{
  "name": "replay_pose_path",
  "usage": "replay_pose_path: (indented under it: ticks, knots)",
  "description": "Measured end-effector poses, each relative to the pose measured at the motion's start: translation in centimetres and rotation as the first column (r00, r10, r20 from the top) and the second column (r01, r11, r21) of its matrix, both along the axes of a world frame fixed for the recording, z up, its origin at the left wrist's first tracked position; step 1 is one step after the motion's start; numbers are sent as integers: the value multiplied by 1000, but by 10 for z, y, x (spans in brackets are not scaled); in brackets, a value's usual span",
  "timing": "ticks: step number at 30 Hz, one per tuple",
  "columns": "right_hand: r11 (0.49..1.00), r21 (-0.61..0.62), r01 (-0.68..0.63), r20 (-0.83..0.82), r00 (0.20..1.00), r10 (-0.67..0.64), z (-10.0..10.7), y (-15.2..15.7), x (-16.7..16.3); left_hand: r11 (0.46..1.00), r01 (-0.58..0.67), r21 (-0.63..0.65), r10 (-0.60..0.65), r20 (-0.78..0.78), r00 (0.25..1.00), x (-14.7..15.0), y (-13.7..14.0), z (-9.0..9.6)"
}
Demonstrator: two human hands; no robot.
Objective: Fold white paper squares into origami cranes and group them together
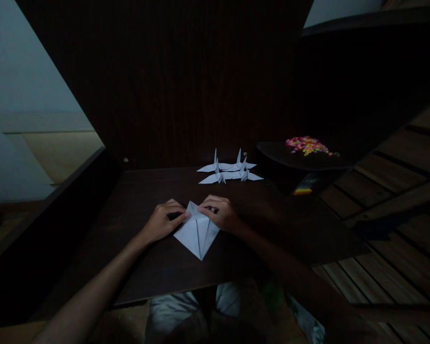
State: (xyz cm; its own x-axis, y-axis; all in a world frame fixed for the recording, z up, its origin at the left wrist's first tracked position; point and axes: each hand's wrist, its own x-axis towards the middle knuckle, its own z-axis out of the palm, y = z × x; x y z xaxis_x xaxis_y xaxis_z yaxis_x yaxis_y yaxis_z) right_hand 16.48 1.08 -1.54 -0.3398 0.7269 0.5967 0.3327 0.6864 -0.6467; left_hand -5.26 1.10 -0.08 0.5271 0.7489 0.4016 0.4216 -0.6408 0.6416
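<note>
A piece of folded white paper (191, 237) lies on the dark desk, its creases running down to a point towards me. At its upper left edge my left hand (163, 220) pinches the paper between thumb and fingers. My right hand (220, 213) grips the upper right edge, thumb on top and fingers curled behind. Beyond both hands, several white paper cranes (215, 178) stand close together in two rows, wings spread sideways.
To the right, a small dark shelf (272, 150) bears a heap of colourful small pieces (308, 145). A dark panel (186, 86) rises behind the desk (146, 191). A raised side board (57, 210) borders the left. Wooden slats (397, 258) lie at right.
</note>
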Motion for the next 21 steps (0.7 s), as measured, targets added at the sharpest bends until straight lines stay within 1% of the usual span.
replay_pose_path:
  ticks: [3,7,11,17,21]
  knots:
    - [999,-34,-39,79,996,41,-3,4,4,999,20,37,-19,-33,999,-3,1,-3]
    - [991,-113,-79,189,977,99,-7,9,10,997,15,78,-11,-54,998,-5,2,-4]
    - [990,-121,-78,282,953,110,-14,13,12,998,24,60,-19,-94,995,-5,4,-5]
    - [990,-115,-84,291,950,115,-18,14,11,996,65,64,-51,-199,979,-7,6,-8]
    - [990,-118,-73,308,945,107,-14,11,10,992,86,87,-66,-214,975,-6,4,-9]
